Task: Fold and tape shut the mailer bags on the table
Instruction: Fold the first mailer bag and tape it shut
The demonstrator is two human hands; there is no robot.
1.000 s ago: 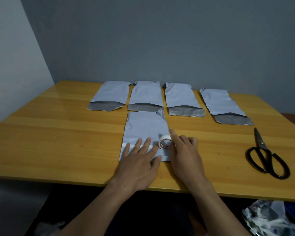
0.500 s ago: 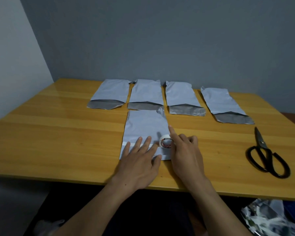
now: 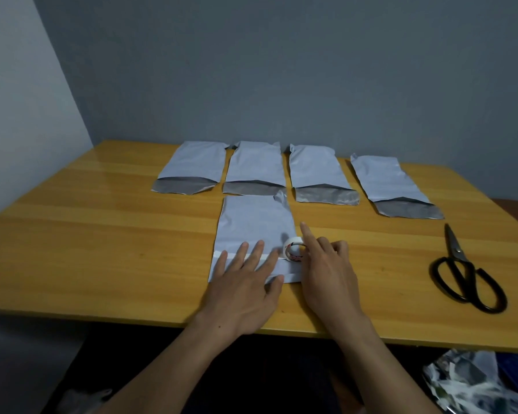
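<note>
A light grey mailer bag (image 3: 251, 222) lies in front of me on the wooden table (image 3: 102, 234), its near end folded over. My left hand (image 3: 245, 282) presses flat on the folded flap, fingers spread. A small white tape roll (image 3: 292, 248) stands on the bag's right side. My right hand (image 3: 329, 273) holds the roll, index finger stretched over it and the other fingers curled. A white strip runs along the fold under my left fingers. Several more mailer bags lie in a row behind, open dark ends toward me: (image 3: 198, 165), (image 3: 254, 165), (image 3: 314, 168), (image 3: 383, 177).
Black scissors (image 3: 461, 270) lie on the table at the right, blades pointing away. A crumpled plastic bag (image 3: 473, 380) sits below the table's front edge at the lower right. Grey walls stand behind and to the left.
Both hands stay almost where they were on the bag and the roll. Only the view has shifted slightly.
</note>
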